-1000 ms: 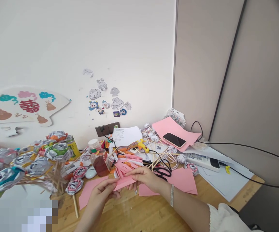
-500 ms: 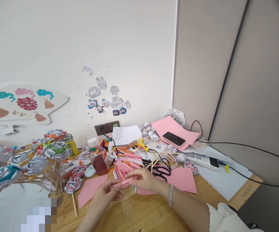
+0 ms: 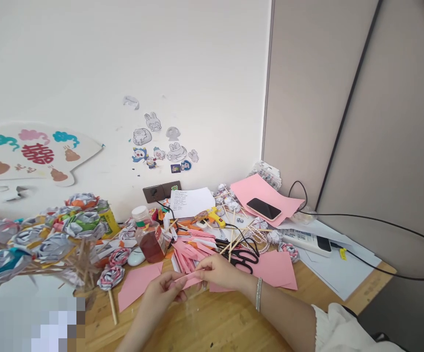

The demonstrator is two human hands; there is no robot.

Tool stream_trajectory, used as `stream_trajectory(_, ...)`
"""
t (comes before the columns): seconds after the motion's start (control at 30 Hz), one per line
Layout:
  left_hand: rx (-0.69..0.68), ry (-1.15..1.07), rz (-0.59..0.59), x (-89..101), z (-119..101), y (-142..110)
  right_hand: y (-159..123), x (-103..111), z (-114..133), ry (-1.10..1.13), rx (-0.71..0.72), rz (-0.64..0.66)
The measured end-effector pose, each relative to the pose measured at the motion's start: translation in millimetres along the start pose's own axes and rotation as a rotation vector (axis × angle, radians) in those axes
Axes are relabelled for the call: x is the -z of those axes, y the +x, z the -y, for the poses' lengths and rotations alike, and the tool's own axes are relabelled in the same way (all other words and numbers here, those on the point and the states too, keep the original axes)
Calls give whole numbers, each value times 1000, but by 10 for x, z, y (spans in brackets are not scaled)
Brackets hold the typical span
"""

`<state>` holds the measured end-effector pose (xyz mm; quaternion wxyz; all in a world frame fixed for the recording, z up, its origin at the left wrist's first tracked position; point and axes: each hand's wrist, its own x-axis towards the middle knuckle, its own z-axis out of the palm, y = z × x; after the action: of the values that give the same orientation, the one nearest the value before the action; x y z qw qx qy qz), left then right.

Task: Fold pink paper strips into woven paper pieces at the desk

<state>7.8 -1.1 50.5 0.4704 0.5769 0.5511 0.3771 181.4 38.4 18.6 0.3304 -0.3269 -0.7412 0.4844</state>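
A narrow pink paper strip [image 3: 190, 280] is stretched between my two hands, just above the wooden table. My left hand [image 3: 163, 290] pinches its left end between thumb and fingers. At the other end, my right hand [image 3: 213, 271], with a silvery bracelet on the wrist, grips it with closed fingertips. Directly behind my hands lies a heap of pink paper strips [image 3: 186, 254]. Flat pink sheets lie to either side, one pink sheet [image 3: 140, 283] on the left and another pink sheet [image 3: 276, 271] on the right.
Paper flowers [image 3: 54, 244] crowd the left side. A bottle of reddish liquid [image 3: 150, 243] stands behind my left hand. Black-handled scissors [image 3: 244, 259], a yellow glue gun [image 3: 216, 216], thin sticks and bead strings lie behind. A phone [image 3: 263, 209] rests on pink paper; cables cross the right side.
My right hand has shifted slightly left and down along with the strip, while the left hand keeps its pinch. The whole view has moved a little.
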Motion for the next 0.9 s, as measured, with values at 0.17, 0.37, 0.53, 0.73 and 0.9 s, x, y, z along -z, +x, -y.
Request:
stream_trajectory(0.17, 21, -50, 17, 9, 14, -4, -1, 14, 11, -33, 6, -13)
stream_trajectory(0.37, -16, 25, -11, -18, -24, -35, -5, -11, 21, 10, -6, 2)
stream_trajectory(0.53, 31, -33, 12, -51, -63, -44, -2, -64, 4, 35, -64, -25)
stream_trajectory(0.73, 42, -116, 12, -55, -76, -49, 11, -69, -5, 88, -68, -25)
stream_trajectory(0.9, 24, -95, 4, -37, -57, -38, 7, -63, 7, 113, -78, -27)
